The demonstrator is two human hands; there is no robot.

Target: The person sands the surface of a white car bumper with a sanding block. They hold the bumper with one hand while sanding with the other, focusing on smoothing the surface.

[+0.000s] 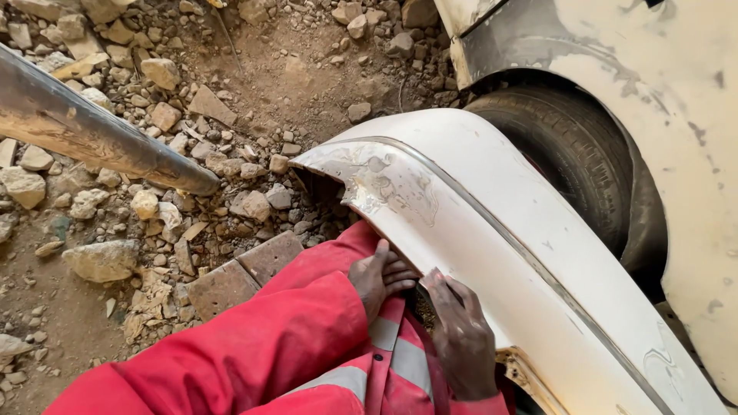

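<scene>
1. Head view, nearest: my left hand [378, 278] grips the lower edge of the white bumper [492, 230], fingers curled together over its lip.
2. My right hand [463, 338] presses a small scraper-like piece [433, 278] flat against that edge, fingers clamped on it.
3. Farther up, the bumper's end [377, 180] shows bare, scraped patches; the rest remains painted.
4. Beyond: tyre [573, 154], rubble [192, 115].

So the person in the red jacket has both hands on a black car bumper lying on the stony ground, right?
Not quite: the bumper is white, not black. The head view shows the left hand and right hand on its lower edge, red sleeve, stony ground.
</scene>
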